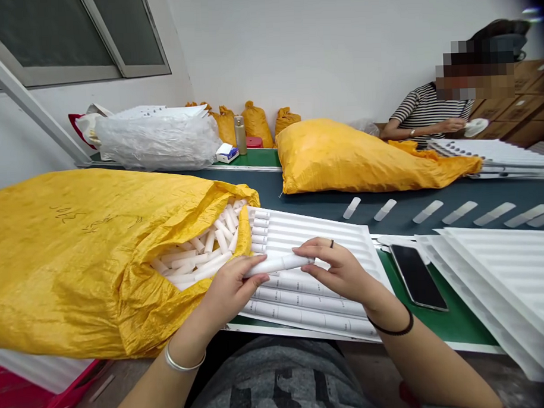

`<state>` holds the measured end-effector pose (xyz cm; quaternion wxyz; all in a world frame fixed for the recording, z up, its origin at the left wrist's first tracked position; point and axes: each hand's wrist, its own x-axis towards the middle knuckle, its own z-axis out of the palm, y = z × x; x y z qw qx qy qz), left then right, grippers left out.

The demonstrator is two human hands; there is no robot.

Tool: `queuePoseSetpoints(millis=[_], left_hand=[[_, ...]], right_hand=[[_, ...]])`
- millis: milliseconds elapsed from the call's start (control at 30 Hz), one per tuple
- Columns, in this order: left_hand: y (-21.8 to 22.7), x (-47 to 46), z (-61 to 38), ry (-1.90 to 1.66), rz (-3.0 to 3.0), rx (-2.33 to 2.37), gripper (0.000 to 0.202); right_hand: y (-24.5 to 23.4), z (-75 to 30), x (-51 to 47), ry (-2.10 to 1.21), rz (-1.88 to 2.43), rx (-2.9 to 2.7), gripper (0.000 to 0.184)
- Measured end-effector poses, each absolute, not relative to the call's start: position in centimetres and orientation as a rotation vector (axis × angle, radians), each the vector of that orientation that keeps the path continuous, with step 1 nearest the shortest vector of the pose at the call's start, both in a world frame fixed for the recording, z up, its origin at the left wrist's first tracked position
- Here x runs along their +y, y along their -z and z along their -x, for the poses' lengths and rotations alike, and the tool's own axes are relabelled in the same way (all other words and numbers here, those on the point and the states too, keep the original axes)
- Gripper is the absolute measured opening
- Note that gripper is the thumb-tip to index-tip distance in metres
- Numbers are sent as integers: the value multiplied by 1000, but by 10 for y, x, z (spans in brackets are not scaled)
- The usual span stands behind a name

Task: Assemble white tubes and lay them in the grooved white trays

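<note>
Both hands pinch 1 white tube [280, 264] by its ends, the left hand [233, 288] with curled fingers on the near end, the right hand [341, 270] on the far end, holding it just above the ribbed white tray [317, 226], beside the open yellow sack [77, 252] of tubes.

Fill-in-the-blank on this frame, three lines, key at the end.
1. The left hand and right hand hold one white ___ between them.
2. The open sack beside the left hand is ___ in colour.
3. The phone lies to the ___ of the tray.
Missing: tube; yellow; right.
</note>
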<state>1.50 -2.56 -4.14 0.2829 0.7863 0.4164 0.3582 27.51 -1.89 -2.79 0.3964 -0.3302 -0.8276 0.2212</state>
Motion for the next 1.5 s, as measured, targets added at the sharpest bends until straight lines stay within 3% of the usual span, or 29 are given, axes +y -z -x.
queuePoseSetpoints(millis=[100,333,633,800,900,1000,1100,1200,1367,1500], left_hand=[[40,-29,-17,-888,-2192,1116,33],[42,-30,-22,-1164,-2525,1036,35],[53,-39,-31,-1199,-2627,987,54],[69,-23,-19,-892,-2651,1140,62],[67,0,18,-759,-2553,1649,48],[63,24,65,-273,-2358,2151,35],[67,38,93,67,-2199,2209,34],[77,45,95,127,-2183,2177,36],[89,50,87,64,-2170,2165,32],[86,47,88,-91,-2156,2141,31]], right_hand=[[29,-271,-20,-543,893,-2122,26],[39,-266,-23,-759,1138,-1916,28],[40,-253,-35,-664,1012,-2085,27],[57,-254,3,-375,1411,-2379,20],[60,-282,61,-179,1854,-2145,25],[63,-323,119,-113,2135,-1865,36],[73,-354,156,-239,2379,-1692,35],[83,-370,170,-393,2520,-1630,35],[70,-372,162,-445,2625,-1655,57],[59,-319,149,-419,2322,-1956,43]])
